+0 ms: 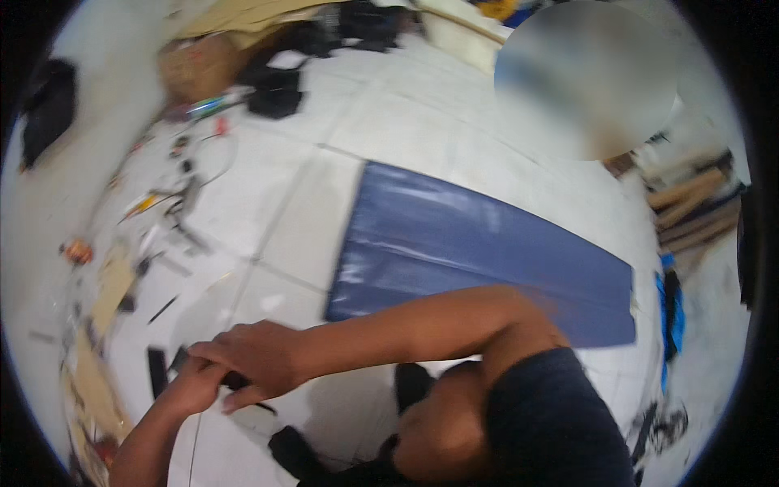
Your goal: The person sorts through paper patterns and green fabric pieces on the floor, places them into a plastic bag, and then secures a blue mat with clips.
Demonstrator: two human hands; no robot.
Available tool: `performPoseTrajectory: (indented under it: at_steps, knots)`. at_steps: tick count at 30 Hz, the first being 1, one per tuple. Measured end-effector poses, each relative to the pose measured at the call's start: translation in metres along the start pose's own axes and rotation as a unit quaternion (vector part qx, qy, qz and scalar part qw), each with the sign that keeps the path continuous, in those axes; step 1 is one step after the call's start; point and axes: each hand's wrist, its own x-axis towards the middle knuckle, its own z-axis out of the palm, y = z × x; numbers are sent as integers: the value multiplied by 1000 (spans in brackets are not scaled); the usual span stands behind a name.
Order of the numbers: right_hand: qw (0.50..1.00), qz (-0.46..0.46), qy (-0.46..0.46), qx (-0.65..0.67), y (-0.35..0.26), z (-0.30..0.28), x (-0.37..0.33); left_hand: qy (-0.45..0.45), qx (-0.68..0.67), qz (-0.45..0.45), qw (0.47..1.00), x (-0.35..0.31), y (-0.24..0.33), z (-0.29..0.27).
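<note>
At the lower left my two hands come together just above the floor. My right hand (264, 357) reaches across from the right, its fingers curled over my left hand (195, 387). Both look closed around something small and dark that they mostly hide; blur keeps me from making out what it is. A black flat strip (157, 372) lies on the floor just left of my hands. To the right of them, partly behind my right forearm, a large shiny dark-blue sheet (454, 235) lies flat, narrower at its right end.
White floor tiles (292, 211) surround the sheet. Tools and scraps, including a yellow-handled tool (142, 204), lie along the left wall near cardboard strips (97, 373). A brown bundle (199, 69) and black bags (276, 89) sit at the back. Wooden pieces (690, 203) are stacked at the right.
</note>
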Motion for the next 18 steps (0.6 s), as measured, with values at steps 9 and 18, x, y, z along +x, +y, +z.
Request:
performPoseTrajectory:
  at_steps: [9,18]
  knots:
    - [913,305,210,169,104,19,-86,-17,101,49,993,108,27,41]
    - [862,393,255,194,244,-29,-179,-186,171,-26,967,160,-7,80]
